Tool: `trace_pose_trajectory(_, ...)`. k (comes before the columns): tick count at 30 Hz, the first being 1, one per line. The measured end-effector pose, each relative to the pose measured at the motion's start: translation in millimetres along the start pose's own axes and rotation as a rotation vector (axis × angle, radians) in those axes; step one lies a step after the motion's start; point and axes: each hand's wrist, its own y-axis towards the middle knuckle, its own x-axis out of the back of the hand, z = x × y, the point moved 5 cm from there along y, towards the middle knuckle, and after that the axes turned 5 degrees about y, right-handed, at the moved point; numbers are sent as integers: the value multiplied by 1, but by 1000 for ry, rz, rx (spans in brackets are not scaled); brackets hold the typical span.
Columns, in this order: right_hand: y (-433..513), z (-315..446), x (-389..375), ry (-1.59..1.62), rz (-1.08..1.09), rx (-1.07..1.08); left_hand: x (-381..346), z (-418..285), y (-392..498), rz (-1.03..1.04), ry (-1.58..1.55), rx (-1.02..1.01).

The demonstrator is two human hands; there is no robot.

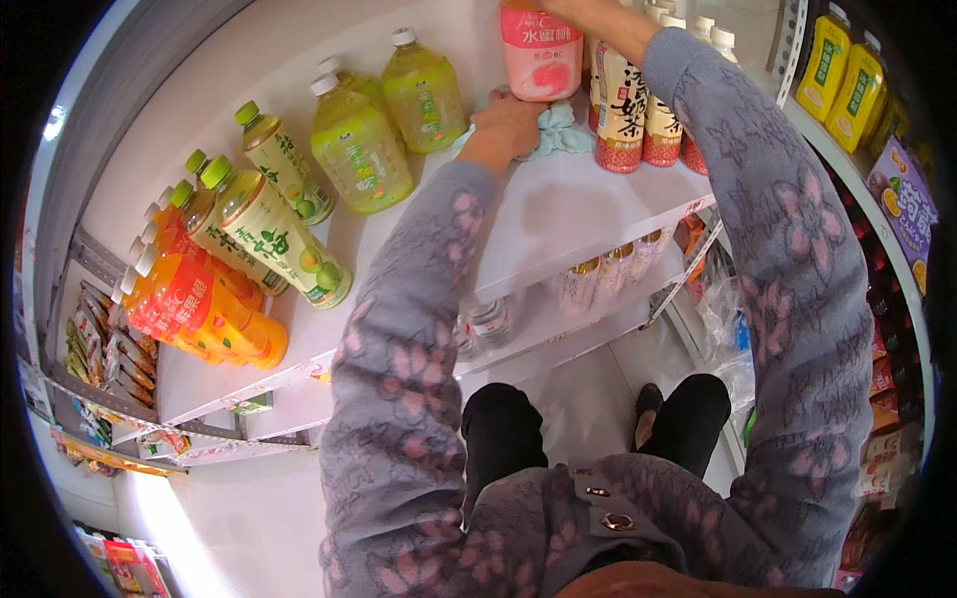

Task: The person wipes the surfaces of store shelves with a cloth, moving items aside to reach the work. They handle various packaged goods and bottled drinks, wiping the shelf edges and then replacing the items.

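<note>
At the top of the view, my right hand point(561, 6) is on the upper part of a pink-labelled peach drink bottle point(543, 63); its fingers are mostly cut off by the picture's edge. My left hand point(511, 128) rests just below that bottle's base, on a pale blue cloth point(562, 133) bunched on the white shelf point(598, 187). The left fingers are partly hidden behind the bottle. Large yellow-green drink bottles point(360, 149) stand left of my left hand. Milk tea bottles point(620, 112) with red and cream labels stand right of the cloth, under my right forearm.
Green-capped plum drink bottles point(284, 239) and orange drink bottles point(217, 314) fill the shelf's left part. A lower shelf holds small gold-capped bottles point(579, 285) and clear bottles point(490, 323). Yellow bottles point(856, 93) and a purple snack bag point(901, 194) are on the right-hand rack.
</note>
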Motion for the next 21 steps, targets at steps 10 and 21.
trace_pose_trajectory(10, -18, -6, -25, 47, 179, -147, 22, 10, -134, -15, -18, -269)
trace_pose_trajectory(21, -3, -18, -19, 20, 26, -13, 6, -47, -32, -54, -38, -24)
